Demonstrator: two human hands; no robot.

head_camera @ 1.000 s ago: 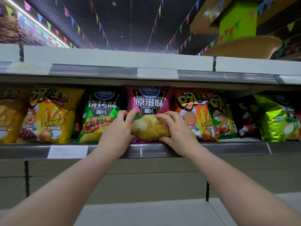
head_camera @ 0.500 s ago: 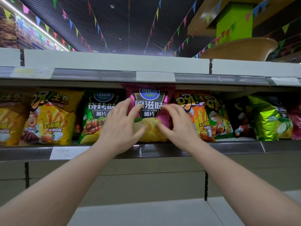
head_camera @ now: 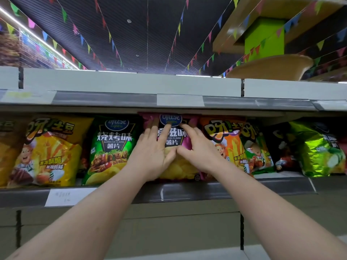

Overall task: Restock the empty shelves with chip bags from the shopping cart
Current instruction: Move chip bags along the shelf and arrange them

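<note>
Head view: "Copico" pink bag [head_camera: 177, 145]

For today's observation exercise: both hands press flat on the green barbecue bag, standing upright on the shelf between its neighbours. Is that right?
Not the green bag. In the head view, the left hand and right hand press flat on the pink bag; the green barbecue bag stands untouched beside it.

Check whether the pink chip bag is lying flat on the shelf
No, the pink chip bag stands upright between the green bag and the orange bag, with the left hand and right hand pressing its front.
</note>
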